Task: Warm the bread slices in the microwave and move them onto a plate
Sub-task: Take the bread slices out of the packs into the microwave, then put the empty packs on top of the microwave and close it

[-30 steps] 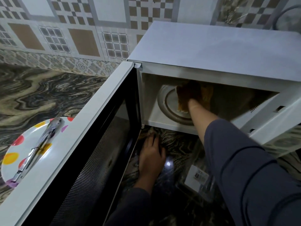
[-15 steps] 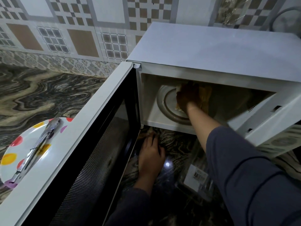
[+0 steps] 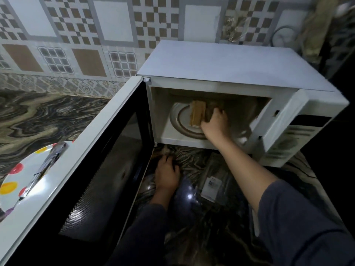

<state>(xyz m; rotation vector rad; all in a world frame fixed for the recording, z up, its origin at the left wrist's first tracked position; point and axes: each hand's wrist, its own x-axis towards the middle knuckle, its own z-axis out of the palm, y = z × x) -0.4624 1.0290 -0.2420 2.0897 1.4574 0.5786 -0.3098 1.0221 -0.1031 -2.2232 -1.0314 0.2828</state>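
Bread slices (image 3: 196, 113), tan, stacked together on edge, inside white box-shaped microwave (image 3: 221, 68), over round glass turntable (image 3: 177, 120); touching it or lifted, unclear. Gripped from the side by right hand (image 3: 216, 125), fingers curled round the stack. Left hand (image 3: 167, 173) palm down on dark swirled marble countertop (image 3: 38, 116) below the opening, fingers relaxed, holding nothing. Black-windowed microwave door (image 3: 92, 150) swung wide to the left. Beyond it, white round plate (image 3: 17, 181) with coloured dots, metal tongs (image 3: 48, 166) lying across it.
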